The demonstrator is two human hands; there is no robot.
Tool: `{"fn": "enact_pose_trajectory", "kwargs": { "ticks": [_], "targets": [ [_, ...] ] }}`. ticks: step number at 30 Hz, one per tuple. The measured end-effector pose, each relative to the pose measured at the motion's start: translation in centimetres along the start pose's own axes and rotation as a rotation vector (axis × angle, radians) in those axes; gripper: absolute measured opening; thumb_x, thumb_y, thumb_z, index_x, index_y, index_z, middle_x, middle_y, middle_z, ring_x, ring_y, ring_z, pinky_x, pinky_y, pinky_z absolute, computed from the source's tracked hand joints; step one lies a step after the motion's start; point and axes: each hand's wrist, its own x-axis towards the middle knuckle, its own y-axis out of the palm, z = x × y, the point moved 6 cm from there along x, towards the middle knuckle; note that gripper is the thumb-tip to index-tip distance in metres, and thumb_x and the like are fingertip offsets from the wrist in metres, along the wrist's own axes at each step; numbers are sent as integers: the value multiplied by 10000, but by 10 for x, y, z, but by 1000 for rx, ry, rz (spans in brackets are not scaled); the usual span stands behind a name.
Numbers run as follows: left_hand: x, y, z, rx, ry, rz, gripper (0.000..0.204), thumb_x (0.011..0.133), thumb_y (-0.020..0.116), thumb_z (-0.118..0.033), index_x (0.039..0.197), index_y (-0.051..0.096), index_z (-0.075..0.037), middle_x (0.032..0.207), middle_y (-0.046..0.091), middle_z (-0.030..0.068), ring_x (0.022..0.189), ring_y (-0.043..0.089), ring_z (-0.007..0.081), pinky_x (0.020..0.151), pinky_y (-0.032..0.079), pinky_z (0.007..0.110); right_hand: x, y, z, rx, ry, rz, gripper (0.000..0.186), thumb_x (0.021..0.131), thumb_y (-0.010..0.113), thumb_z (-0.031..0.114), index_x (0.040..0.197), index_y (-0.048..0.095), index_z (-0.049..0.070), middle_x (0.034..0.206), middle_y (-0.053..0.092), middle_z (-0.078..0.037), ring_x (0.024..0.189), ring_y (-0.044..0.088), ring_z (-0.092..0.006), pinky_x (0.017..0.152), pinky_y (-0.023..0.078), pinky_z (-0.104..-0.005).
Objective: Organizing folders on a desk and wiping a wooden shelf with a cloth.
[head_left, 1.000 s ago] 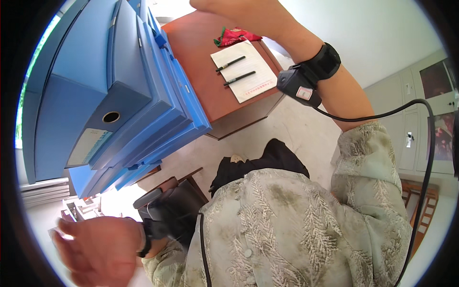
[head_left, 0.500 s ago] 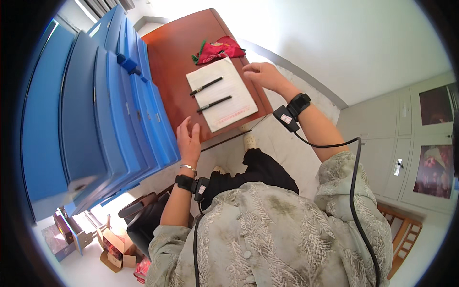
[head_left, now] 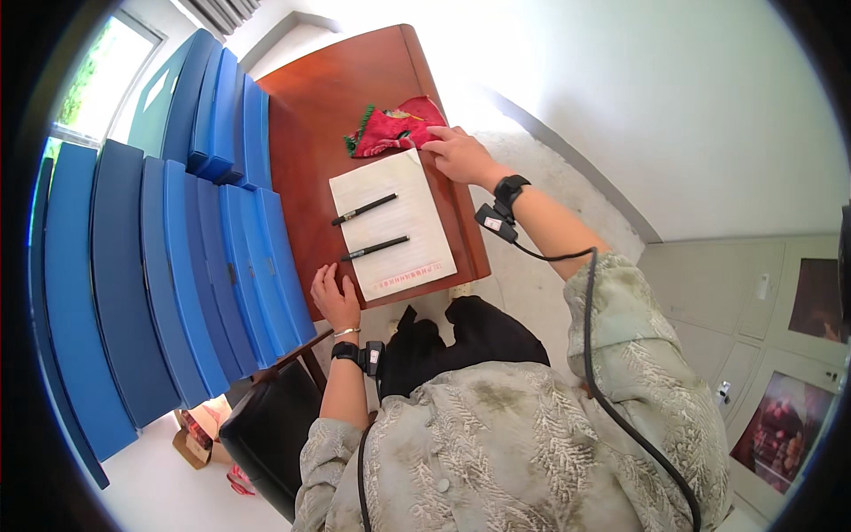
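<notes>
On the reddish-brown table (head_left: 301, 142) lies a white lined paper pad (head_left: 399, 204) with red print along its near edge. Two black pens (head_left: 365, 209) rest across it, roughly parallel. Beyond the pad is a crumpled red cloth (head_left: 390, 129) with green trim and a patterned patch. My right hand (head_left: 463, 158) reaches over the table's right edge, its fingers loosely extended at the cloth's right corner; whether they touch it is hard to see. My left hand (head_left: 337, 300), fingers spread, lies at the table's front edge, beside the pad's lower left corner.
Blue file boxes (head_left: 160, 275) stand in rows along the left. A black chair (head_left: 270, 434) is at lower left, near an open cardboard box (head_left: 191, 448). Cables (head_left: 603, 390) run from black wrist straps on both my arms. Pale cabinets (head_left: 709, 293) line the right.
My right hand has moved from beside the pad to the cloth's right corner. My left hand has come down at the table's front edge. The view has shifted, so the table appears lower.
</notes>
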Motion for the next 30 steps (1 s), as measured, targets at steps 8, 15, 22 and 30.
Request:
{"fn": "enact_pose_trajectory", "kwargs": {
  "ticks": [8,15,22,30],
  "targets": [
    [-7,-2,-2,144,0,-14,350,827,607,-162,1166,592,-75,1246,518,118,1168,459,334,986,367,452,22,37,-12,-157,63,-35,329,790,553,147,1102,657,119,1270,575,-44,1193,498,-238,952,437,-411],
    [-9,-5,2,123,23,-30,344,823,610,-173,1153,600,-77,1233,529,116,1157,470,331,973,374,458,-42,-1,-62,523,660,-420,211,720,603,58,912,667,-1,875,690,-146,747,662,-236,682,524,-324],
    [-2,4,-1,134,94,-116,323,840,601,-208,1144,607,-96,1228,549,107,1137,493,325,937,400,457,-247,-17,-64,1478,1054,-730,352,802,417,32,1126,549,-8,873,615,-132,692,614,-240,574,538,-401],
    [4,18,7,163,278,-147,267,851,624,-254,1076,637,-111,1149,613,84,1074,568,277,871,471,431,-520,53,63,1394,1176,-1185,21,797,625,49,815,636,46,737,599,-24,643,565,-119,551,448,-260]
  ]
}}
